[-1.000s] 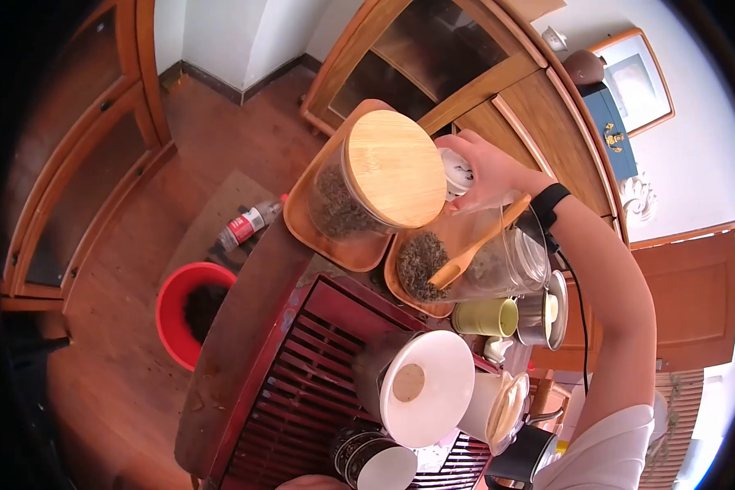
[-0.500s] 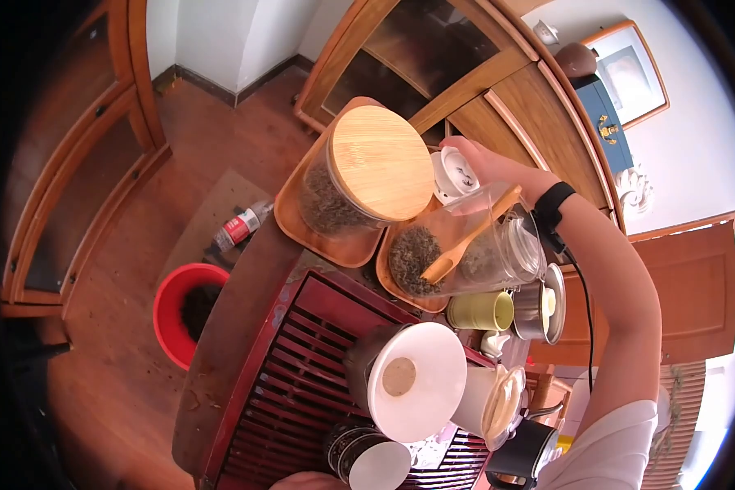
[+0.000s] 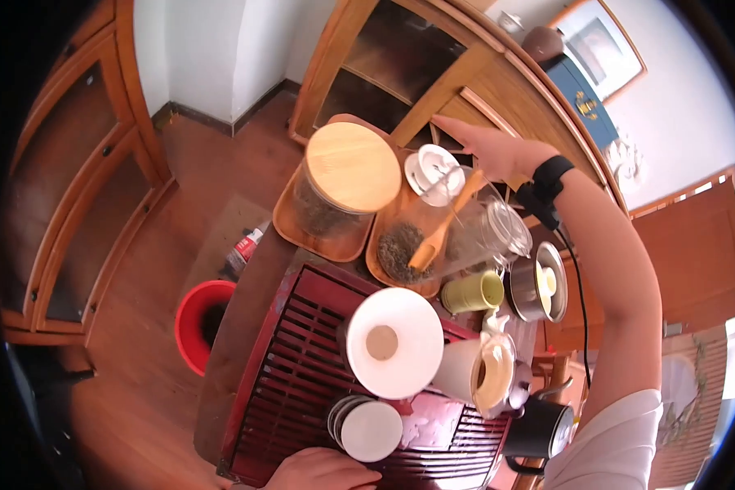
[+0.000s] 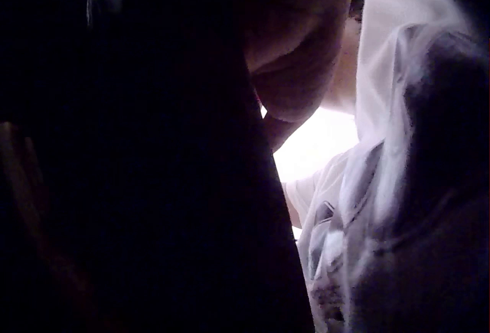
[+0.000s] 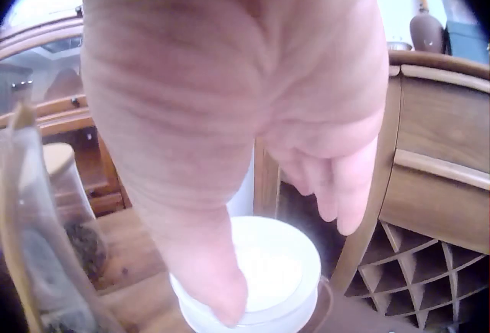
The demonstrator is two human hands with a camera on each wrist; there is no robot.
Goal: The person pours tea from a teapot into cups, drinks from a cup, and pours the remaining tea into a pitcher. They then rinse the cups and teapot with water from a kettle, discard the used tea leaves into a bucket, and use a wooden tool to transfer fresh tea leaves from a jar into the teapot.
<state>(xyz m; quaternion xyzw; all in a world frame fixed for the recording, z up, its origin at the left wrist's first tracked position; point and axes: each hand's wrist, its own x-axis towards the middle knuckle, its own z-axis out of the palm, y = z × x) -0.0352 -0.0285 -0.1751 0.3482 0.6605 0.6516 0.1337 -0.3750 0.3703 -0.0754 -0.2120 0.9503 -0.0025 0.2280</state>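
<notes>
Wooden cabinet [image 3: 482, 72] behind, a clear jar [image 3: 425, 217] partly overlaps the white bowl [image 3: 433, 163].

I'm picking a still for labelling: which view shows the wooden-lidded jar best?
The head view: the wooden-lidded jar shows its whole lid top and much of its side there. The right wrist view catches only part of it, small and blurred, toward the left edge. The left wrist view does not show it.
</notes>
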